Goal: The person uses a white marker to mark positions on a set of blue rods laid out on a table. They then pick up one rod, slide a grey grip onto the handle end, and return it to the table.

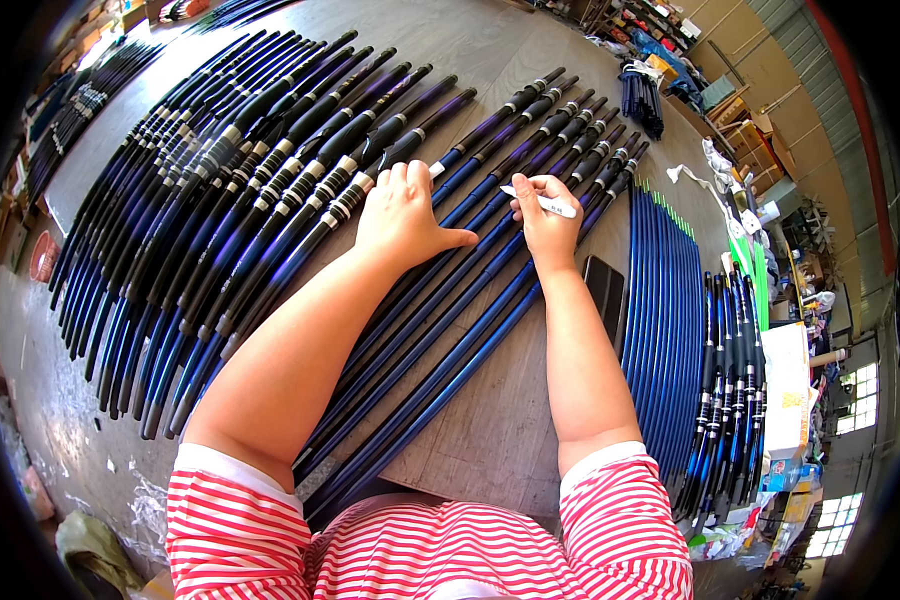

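Note:
My left hand (pixel 402 215) lies over the blue-black fishing rods at mid-table, its thumb stretched out to the right. Its fingers bend down over the rods, and their tips are hidden. Next to the index finger shows a small white piece (pixel 436 171), too small to make out. Closed around a slim white tube with a pointed tip, like a marker pen (pixel 554 206), my right hand (pixel 548 232) is above the row of fishing rods (pixel 490 265). The tip points left toward the rods, and I cannot tell whether it touches one.
Many rods with banded grips (pixel 260 180) fan out at left. A dark flat case (pixel 602 290) lies right of my right forearm. Further right are thin blue rods with green tips (pixel 660 290), a bundle of rods (pixel 730 390) and a white box (pixel 786 390). Another bundle (pixel 641 98) stands behind.

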`<act>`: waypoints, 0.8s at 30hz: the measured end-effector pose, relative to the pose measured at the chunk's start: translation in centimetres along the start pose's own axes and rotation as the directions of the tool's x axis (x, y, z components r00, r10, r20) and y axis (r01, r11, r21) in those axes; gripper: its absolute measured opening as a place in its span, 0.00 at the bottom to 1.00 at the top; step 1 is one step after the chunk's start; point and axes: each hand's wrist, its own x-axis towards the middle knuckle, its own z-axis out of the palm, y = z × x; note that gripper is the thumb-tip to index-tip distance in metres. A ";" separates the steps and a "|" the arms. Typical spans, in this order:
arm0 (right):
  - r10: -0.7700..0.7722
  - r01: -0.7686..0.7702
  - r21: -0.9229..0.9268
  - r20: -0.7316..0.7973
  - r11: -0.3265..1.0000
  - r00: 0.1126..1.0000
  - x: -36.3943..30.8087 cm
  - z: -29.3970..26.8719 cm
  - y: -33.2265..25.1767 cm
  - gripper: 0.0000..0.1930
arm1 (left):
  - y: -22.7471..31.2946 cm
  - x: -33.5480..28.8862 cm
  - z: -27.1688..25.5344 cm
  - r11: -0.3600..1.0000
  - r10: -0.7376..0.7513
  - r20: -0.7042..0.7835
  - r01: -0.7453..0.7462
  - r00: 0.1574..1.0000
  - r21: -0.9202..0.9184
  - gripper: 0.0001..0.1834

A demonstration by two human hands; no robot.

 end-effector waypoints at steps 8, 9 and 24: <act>-0.192 0.198 -0.288 0.050 0.937 0.980 0.5 -1.1 0.8 0.13 | 0.5 -0.3 0.1 0.990 0.096 -0.009 -0.095 0.995 0.101 0.49; -0.197 0.204 -0.277 0.051 0.939 0.979 0.5 -1.0 0.3 0.14 | 0.4 -0.2 0.2 0.990 0.100 -0.013 -0.098 0.995 0.097 0.49; -0.244 0.268 -0.373 0.111 0.888 0.963 0.4 -0.9 0.5 0.14 | 0.5 -0.1 0.2 0.991 0.102 0.022 -0.103 0.995 0.083 0.48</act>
